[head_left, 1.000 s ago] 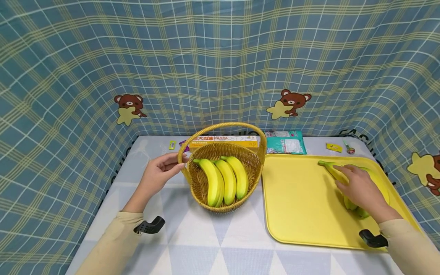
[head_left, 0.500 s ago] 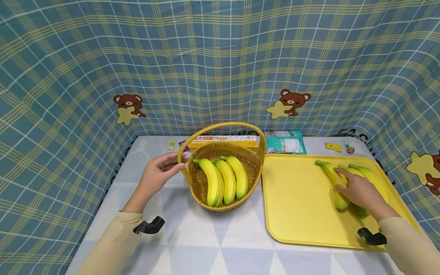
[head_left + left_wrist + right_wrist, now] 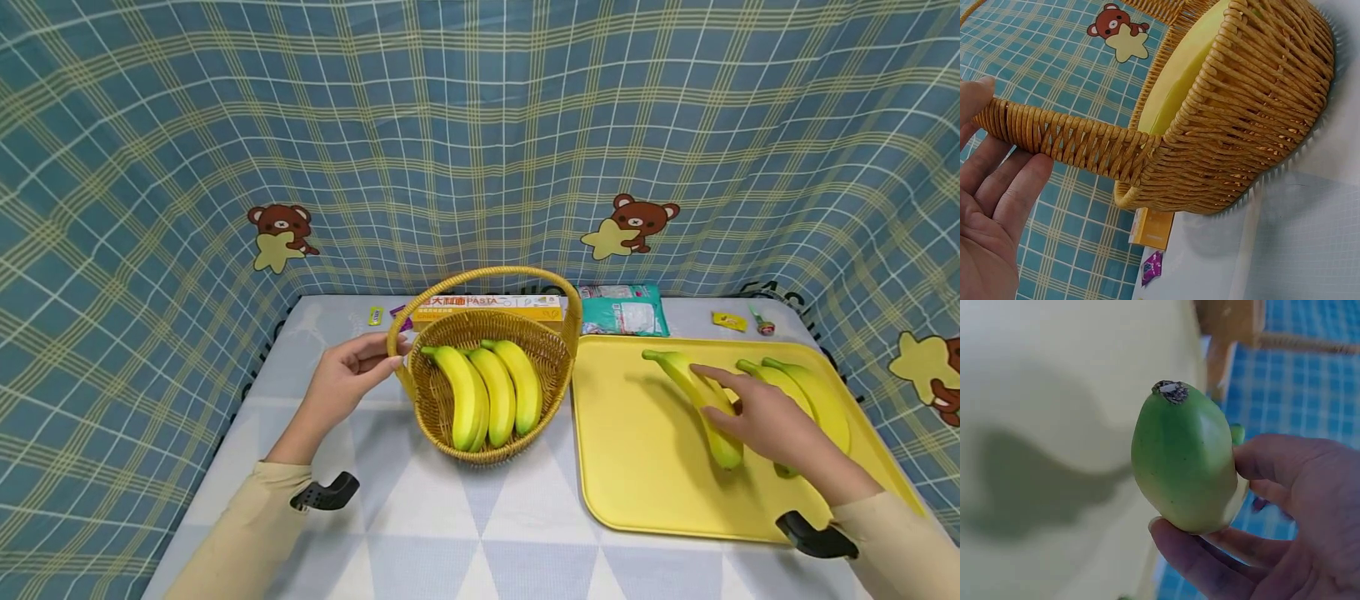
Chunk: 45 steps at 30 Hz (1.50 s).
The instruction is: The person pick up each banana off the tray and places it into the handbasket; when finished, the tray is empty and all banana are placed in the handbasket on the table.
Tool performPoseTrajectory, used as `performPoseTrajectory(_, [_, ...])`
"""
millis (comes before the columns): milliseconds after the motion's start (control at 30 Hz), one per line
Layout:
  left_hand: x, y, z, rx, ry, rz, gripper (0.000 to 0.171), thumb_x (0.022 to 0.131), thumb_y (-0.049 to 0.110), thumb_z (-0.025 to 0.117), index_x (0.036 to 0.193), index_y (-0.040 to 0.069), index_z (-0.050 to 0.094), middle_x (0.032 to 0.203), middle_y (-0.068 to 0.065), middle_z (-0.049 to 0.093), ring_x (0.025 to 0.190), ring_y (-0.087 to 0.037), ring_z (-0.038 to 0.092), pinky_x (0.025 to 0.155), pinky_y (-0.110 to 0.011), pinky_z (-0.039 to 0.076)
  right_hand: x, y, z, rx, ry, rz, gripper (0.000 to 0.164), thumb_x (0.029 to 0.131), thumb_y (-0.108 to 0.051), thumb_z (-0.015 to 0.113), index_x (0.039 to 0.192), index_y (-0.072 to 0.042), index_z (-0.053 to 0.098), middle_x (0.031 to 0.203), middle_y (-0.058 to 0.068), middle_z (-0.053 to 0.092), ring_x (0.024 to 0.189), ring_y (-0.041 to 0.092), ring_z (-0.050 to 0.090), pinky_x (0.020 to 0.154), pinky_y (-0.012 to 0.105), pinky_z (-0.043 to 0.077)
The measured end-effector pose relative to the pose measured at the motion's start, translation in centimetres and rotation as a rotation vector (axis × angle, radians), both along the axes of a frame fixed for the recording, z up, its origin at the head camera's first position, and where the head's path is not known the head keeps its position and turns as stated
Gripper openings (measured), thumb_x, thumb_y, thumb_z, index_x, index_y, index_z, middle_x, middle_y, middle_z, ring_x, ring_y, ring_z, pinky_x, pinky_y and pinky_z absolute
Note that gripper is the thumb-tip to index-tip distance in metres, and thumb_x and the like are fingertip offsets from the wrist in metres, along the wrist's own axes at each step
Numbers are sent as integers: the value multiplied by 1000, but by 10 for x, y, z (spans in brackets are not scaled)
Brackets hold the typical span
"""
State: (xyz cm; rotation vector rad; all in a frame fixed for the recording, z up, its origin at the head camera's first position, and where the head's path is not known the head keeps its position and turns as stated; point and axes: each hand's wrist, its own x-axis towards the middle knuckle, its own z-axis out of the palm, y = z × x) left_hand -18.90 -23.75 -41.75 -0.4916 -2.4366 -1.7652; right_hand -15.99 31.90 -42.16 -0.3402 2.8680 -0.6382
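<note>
My left hand pinches the side of the handle on a woven wicker basket; the left wrist view shows thumb and fingers around the handle. Several yellow bananas lie side by side in the basket. Over the tray, my right hand grips one banana between thumb and fingers. In the right wrist view that banana appears end-on, greenish at its dark tip, with a shadow on the tray beside it. More bananas lie on the tray's right side, partly behind my right hand.
The yellow tray lies right of the basket. Along the back of the table are a pasta box, a teal packet, small wrapped candies and a lollipop. A plaid curtain hangs behind.
My right hand has taken one banana away from the others on the tray and moved it left toward the basket. My left hand stays on the basket handle.
</note>
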Motion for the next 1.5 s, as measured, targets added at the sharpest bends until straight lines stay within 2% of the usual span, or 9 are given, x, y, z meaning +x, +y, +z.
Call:
performPoseTrajectory(67, [0,0,0,1,0,0,31,97,15,72,127,5,69,120,-13,72,106,-14,71,89,-25,59,4,-11,9,-23,5,28,65,98,-23,69,155,-12,42,104,15,69,68,18,56,52,29,41])
performPoseTrajectory(233, [0,0,0,3,11,-4,31,97,14,72,127,5,69,119,-14,72,105,-14,71,89,-26,59,16,-45,32,-77,22,94,62,97,-25,72,153,-18,48,138,17,61,98,25,63,65,32,50])
performPoseTrajectory(400, [0,0,1,4,13,-5,31,97,14,72,127,4,69,119,-14,72,105,-13,71,89,-25,59,18,-79,48,-111,24,160,59,98,-27,71,152,-24,49,141,9,59,96,18,62,63,30,50])
performPoseTrajectory(567, [0,0,0,5,17,-6,31,97,14,72,127,5,69,119,-14,72,105,-13,71,88,-26,59,6,-109,52,-131,32,195,56,98,-27,70,151,-25,51,132,4,63,92,14,60,59,29,48])
performPoseTrajectory(833, [-1,0,-2,13,26,-16,31,97,12,71,127,4,69,119,-16,72,104,-13,71,87,-26,59,-23,-160,42,-132,71,230,55,98,-26,69,150,-22,52,142,9,59,93,18,64,75,35,54])
performPoseTrajectory(1033, [0,0,0,12,19,-11,31,97,13,72,127,5,69,119,-15,72,104,-12,71,87,-25,59,-44,-198,27,-152,78,239,54,97,-26,68,149,-19,53,121,7,69,66,14,54,64,34,46])
performPoseTrajectory(1200, [0,0,-1,13,18,-11,31,97,12,72,127,3,69,119,-16,72,103,-12,71,87,-25,59,-57,-222,9,-119,75,232,53,98,-27,68,149,-17,54,137,9,64,87,18,65,74,36,51])
performPoseTrajectory(1300, [0,0,-1,16,15,-13,31,97,12,72,127,4,69,119,-16,72,103,-13,71,87,-25,59,-61,-233,-1,-92,59,218,54,99,-29,69,149,-16,54,136,11,65,103,25,68,82,41,55])
performPoseTrajectory(1500, [0,0,-1,15,7,-11,31,98,13,71,127,5,69,119,-15,72,104,-14,71,88,-26,59,-60,-248,-9,-79,21,215,58,100,-35,67,153,-18,49,143,16,58,130,35,55,103,50,50])
